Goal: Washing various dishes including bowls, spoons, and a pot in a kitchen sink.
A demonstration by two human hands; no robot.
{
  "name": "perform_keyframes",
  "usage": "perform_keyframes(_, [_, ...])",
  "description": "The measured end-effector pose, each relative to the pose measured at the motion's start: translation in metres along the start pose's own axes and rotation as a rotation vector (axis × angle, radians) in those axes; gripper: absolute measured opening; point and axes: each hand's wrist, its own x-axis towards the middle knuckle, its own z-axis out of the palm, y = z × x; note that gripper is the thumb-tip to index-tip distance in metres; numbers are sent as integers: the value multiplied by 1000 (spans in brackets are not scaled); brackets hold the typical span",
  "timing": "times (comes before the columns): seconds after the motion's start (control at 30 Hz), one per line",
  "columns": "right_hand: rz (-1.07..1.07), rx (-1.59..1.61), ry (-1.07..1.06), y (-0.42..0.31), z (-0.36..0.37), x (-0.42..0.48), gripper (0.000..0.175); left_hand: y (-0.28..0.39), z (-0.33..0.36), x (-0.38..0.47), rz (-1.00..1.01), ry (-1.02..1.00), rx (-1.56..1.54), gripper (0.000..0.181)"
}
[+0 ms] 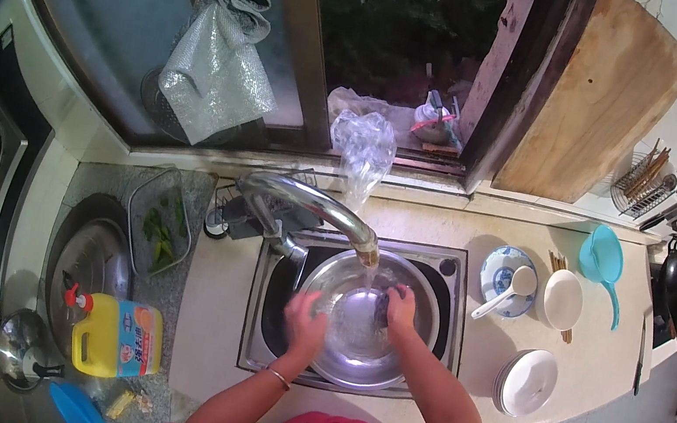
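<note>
A large stainless steel basin (360,374) sits in the sink (252,331), with water in it. Water runs down into it from the curved metal faucet (326,206). My right hand (400,311) is over the basin's right part, its fingers closed round a dark scrubbing pad or cloth (382,308), whose exact kind I cannot tell. At the basin's left rim is my left hand (304,325), blurred, with its fingers apart and nothing seen in it.
Right of the sink stand stacked white bowls (534,383), a patterned plate (492,269) with a white spoon, another bowl (562,300) on chopsticks and a turquoise ladle (601,253). Leftward are a yellow detergent jug (103,334), a glass dish of leaves (158,236) and a pan lid (18,347).
</note>
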Motion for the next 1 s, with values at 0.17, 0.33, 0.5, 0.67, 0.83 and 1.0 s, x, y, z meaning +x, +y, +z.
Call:
perform_keyframes(0.17, [395,894,-310,-49,17,15,43,-25,-22,-17,-351,394,227,49])
perform_keyframes(0.33, [384,866,-424,-48,43,16,39,-27,-25,-17,-558,294,2,32])
perform_keyframes(0.5, [460,1094,-504,-52,66,6,47,-66,-29,-24,-619,286,-244,30])
perform_keyframes(0.67, [239,579,-28,-38,86,11,54,-57,-19,-21,-453,309,-165,30])
perform_keyframes(0.83, [10,317,52,2,114,16,40,-43,5,-12,-475,274,-321,30])
perform_keyframes(1.0, [-286,-282,-749,9,92,-82,42,-54,-13,-1,-397,488,-236,31])
